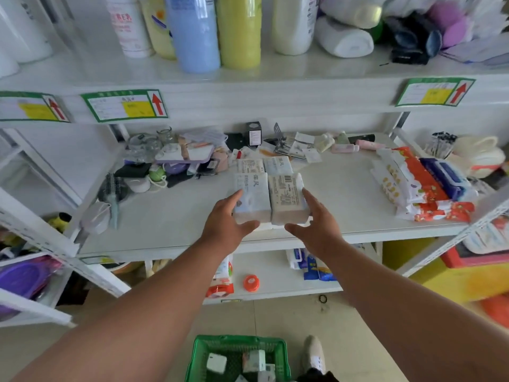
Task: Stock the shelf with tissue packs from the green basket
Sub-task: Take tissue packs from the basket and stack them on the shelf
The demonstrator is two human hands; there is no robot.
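Observation:
Two pale tissue packs lie side by side on the white middle shelf, near its front edge. My left hand grips the left pack from its left side and near end. My right hand holds the right pack at its right side. Two more tissue packs lie flat just behind them. The green basket stands on the floor below my arms, with several small packs inside.
Red, white and blue wipe packs are piled at the shelf's right. Glass jars, a purple tray and small toiletries crowd the left and back. Tall bottles stand on the upper shelf. My shoe is beside the basket.

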